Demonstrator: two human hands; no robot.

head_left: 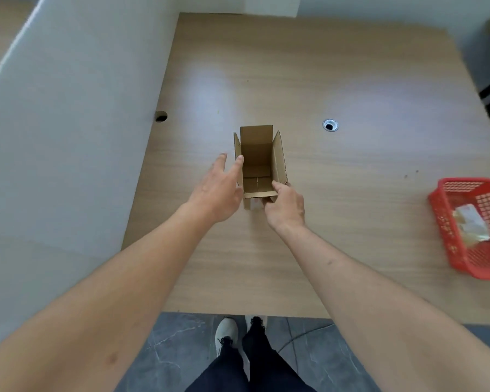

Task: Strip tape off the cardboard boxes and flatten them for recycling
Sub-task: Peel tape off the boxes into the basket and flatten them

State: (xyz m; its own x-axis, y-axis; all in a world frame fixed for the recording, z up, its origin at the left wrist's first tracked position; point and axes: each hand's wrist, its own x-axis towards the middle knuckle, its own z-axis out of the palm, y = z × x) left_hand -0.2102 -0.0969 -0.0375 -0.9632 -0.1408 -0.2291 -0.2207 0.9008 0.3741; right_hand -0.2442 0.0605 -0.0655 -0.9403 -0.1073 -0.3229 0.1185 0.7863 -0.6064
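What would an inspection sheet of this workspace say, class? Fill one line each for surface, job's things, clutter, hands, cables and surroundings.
Surface: light wood-grain table, with a metal-ringed cable hole and a cut-out hole at its left edge.
Job's things: small brown cardboard box, upright, top flaps open, nothing seen inside; no tape visible on it.
Clutter: red plastic mesh basket at the right edge, holding crumpled pale scraps.
Hands: left hand open, fingers at the box's left wall; right hand grips the box's near right corner.
Cables: nothing seen.
Surroundings: white partition panel on the left; grey marbled floor below; the person's shoes.
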